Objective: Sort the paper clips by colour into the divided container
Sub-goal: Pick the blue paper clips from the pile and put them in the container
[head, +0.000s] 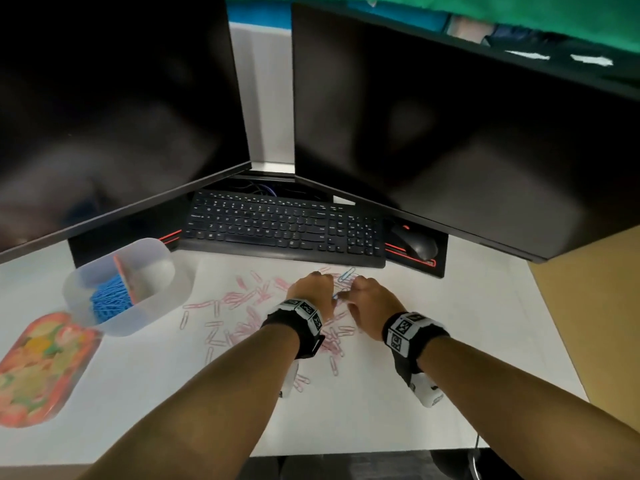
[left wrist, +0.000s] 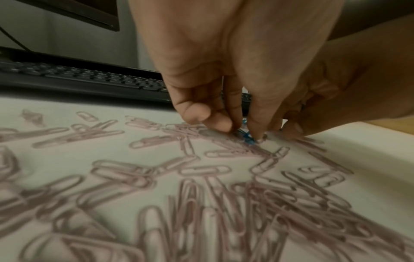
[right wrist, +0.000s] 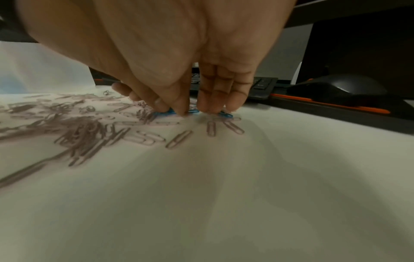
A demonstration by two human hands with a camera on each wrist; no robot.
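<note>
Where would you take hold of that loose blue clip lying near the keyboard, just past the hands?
The blue clip lies flat on the white desk, angled, with no pink clips on it. I would come from straight above and pinch across its two long sides near the middle, since the wire is too thin to get under. Sliding it toward you first may help the grip.

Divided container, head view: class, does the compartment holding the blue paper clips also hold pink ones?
No: in the divided container the blue paper clips fill one compartment alone, while the pink paper clips lie scattered on the desk.
</note>
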